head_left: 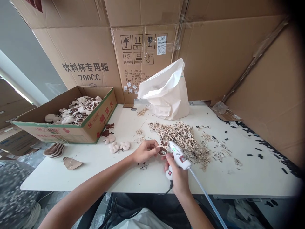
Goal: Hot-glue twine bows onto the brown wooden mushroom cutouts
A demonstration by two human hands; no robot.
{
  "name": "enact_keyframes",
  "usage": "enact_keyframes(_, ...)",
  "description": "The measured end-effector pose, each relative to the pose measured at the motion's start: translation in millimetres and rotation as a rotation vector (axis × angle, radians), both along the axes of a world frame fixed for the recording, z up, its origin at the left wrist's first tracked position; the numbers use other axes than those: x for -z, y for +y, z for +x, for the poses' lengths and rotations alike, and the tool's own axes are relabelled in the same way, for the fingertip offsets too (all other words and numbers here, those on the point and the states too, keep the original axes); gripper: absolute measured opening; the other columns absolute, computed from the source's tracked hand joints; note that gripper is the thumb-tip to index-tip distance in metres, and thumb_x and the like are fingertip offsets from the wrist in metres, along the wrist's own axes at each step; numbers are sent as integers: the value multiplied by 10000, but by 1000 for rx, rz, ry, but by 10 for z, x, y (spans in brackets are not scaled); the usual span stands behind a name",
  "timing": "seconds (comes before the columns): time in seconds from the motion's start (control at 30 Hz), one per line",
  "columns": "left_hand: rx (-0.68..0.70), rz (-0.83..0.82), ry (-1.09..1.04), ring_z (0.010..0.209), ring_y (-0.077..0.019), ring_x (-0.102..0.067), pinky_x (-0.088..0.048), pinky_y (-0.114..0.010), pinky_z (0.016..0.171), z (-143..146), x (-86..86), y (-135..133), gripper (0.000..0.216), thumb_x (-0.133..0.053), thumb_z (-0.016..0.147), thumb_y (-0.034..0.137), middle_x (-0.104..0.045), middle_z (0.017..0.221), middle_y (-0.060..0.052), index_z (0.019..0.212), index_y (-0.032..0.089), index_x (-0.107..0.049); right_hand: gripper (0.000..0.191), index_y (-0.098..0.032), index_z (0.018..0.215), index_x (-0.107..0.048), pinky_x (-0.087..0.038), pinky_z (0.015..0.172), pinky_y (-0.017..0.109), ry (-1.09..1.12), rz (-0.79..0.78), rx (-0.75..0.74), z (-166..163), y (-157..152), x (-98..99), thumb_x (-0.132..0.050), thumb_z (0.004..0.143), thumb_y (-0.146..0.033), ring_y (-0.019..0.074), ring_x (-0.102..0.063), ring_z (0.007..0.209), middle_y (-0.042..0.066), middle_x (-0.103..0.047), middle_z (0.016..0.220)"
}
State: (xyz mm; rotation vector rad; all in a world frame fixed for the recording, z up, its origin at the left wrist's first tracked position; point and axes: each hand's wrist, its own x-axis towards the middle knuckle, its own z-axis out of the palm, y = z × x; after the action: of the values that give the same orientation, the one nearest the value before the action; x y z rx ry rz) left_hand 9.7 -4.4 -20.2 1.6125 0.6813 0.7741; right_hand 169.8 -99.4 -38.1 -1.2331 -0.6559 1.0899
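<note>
Glue gun is gripped in my right hand, close beside the small brown eared piece I'm pinching in my left hand over the white counter, pile of beige bits just beyond, open carton off to the left.

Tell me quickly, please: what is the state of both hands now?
Left hand: closed, holding a brown eared patch.
Right hand: closed, holding a white glue gun.
</note>
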Motion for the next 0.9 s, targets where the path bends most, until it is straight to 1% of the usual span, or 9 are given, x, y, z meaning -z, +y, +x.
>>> enact_keyframes(0.3, 17, 7, 7, 640, -123, -557, -399, -234, 596, -2, 13, 2, 367, -638, 975, 483, -639, 700, -27, 845, 140, -617, 374, -189, 851, -712, -378, 421, 232, -12, -1, 2, 4, 2, -2, -864, 776, -522, 103, -504, 478, 46, -724, 760)
enact_keyframes(0.53, 51, -8, 0, 679, -145, -591, -414, -259, 624, -17, -13, -10, 373, -656, 957, 506, -645, 745, -40, 851, 152, -609, 368, -199, 843, -718, -402, 422, 255, -16, 4, -3, 7, 13, 11, -863, 771, -529, 117, -520, 472, 44, -729, 775)
enact_keyframes(0.67, 70, -15, 4, 643, -123, -527, -384, -254, 606, -12, -39, -18, 389, -678, 941, 511, -613, 724, -24, 820, 158, -569, 348, -202, 854, -722, -396, 424, 251, -19, 6, -2, 7, 7, 14, -852, 792, -518, 116, -520, 472, 41, -733, 777)
enact_keyframes(0.8, 77, -8, 23, 651, -115, -485, -376, -250, 614, -7, -63, -21, 418, -707, 916, 503, -573, 731, -13, 764, 161, -522, 346, -198, 843, -720, -401, 429, 240, -2, 2, -2, 3, 0, 9, -850, 802, -515, 116, -518, 470, 27, -702, 693)
enact_keyframes(0.9, 89, 0, 23, 671, -120, -480, -374, -252, 626, -4, -75, -28, 394, -721, 903, 486, -573, 752, -15, 777, 153, -555, 367, -194, 849, -720, -399, 420, 240, 19, -4, -1, 3, -1, 14, -860, 788, -527, 123, -519, 465, 12, -665, 636)
